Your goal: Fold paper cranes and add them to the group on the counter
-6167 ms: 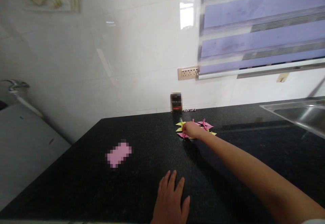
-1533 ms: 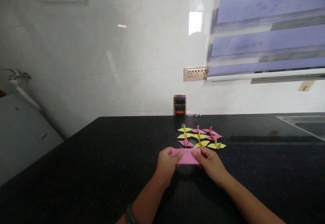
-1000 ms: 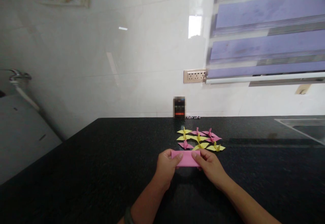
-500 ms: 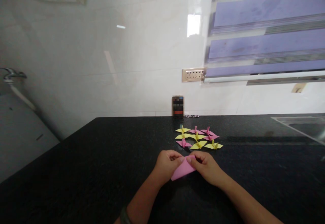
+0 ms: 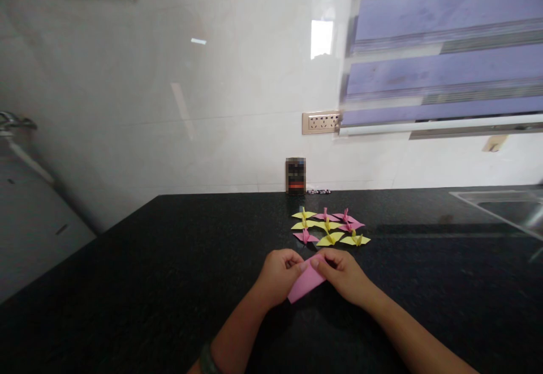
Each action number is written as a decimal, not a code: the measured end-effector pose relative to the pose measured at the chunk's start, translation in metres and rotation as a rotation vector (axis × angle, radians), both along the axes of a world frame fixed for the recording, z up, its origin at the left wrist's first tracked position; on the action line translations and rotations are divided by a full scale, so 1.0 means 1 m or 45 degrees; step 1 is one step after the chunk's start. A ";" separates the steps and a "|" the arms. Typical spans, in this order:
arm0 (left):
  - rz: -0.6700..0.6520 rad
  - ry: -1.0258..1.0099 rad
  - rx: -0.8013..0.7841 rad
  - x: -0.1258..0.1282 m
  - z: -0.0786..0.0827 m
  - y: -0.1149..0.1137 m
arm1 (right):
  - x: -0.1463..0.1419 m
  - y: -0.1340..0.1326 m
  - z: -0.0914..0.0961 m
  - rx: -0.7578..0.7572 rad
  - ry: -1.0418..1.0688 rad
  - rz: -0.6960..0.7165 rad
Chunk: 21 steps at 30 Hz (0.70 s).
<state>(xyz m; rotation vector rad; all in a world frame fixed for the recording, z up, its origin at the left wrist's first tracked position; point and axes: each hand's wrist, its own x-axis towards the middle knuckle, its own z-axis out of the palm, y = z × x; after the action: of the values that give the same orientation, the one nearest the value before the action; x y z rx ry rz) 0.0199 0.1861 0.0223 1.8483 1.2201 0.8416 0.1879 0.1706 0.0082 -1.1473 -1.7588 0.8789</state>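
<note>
A folded piece of pink origami paper is pinched between both hands, low over the dark counter. My left hand is closed on its left upper edge, thumb on top. My right hand grips the right upper part, its thumb pressed on the paper near the left thumb. The fingers under the sheet are hidden. Just beyond the hands, several folded paper cranes stand in rows, among them a yellow crane and a pink crane.
A black counter runs to a tiled wall. Against the wall stands a small dark, blurred-out box, with a socket strip above. A sink lies at the right, a purple blind over it. A tap is far left.
The pink paper has tilted slightly between my hands, which keep their pinch. The whole view has shifted a little; the cranes stay in place.
</note>
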 end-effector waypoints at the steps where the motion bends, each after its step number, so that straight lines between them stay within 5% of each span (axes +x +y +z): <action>1: 0.007 -0.015 -0.015 0.000 -0.001 0.000 | 0.000 0.000 0.000 0.003 0.025 -0.022; 8: -0.078 -0.098 -0.062 0.001 -0.008 0.000 | -0.001 0.002 0.001 -0.022 0.210 -0.095; 15: 0.104 -0.414 -0.155 0.007 -0.006 -0.002 | -0.021 -0.009 0.001 -0.383 0.609 -0.021; 21: 0.177 -0.585 -0.184 0.010 -0.008 -0.003 | -0.021 -0.008 -0.002 -0.390 0.650 -0.078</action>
<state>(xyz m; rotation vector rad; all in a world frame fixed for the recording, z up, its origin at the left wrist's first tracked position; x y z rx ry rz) 0.0295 0.1835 0.0147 1.3662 1.0870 1.1473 0.1668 0.1621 0.0060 -1.0405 -1.1951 1.3029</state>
